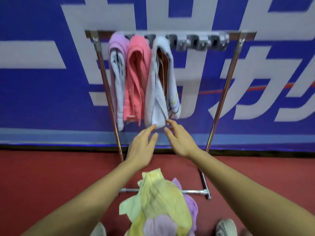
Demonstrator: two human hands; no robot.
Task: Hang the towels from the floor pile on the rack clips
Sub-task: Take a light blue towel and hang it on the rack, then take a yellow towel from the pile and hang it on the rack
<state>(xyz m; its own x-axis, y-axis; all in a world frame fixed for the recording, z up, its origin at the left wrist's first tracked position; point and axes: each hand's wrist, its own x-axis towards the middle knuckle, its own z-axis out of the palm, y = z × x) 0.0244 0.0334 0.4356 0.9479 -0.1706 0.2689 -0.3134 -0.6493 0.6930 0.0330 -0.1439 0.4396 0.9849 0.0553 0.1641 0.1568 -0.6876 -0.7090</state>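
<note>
Both hands, left hand (pixel 142 148) and right hand (pixel 179 142), fingers loose and holding nothing, brushed the pale towel (pixel 156 92); next, stooping to the floor pile (pixel 160 203).

There is one view, worn on the head, wide-angle, tilted forward and down. It faces the rack (pixel 226 86) squarely and from close by, the banner (pixel 42 82) behind filling the upper frame. The left hand (pixel 141 150) and right hand (pixel 180 142) lie near the centre; the pile (pixel 158 201) and a shoe (pixel 225 227) sit at the bottom edge, nearest the lens.
</note>
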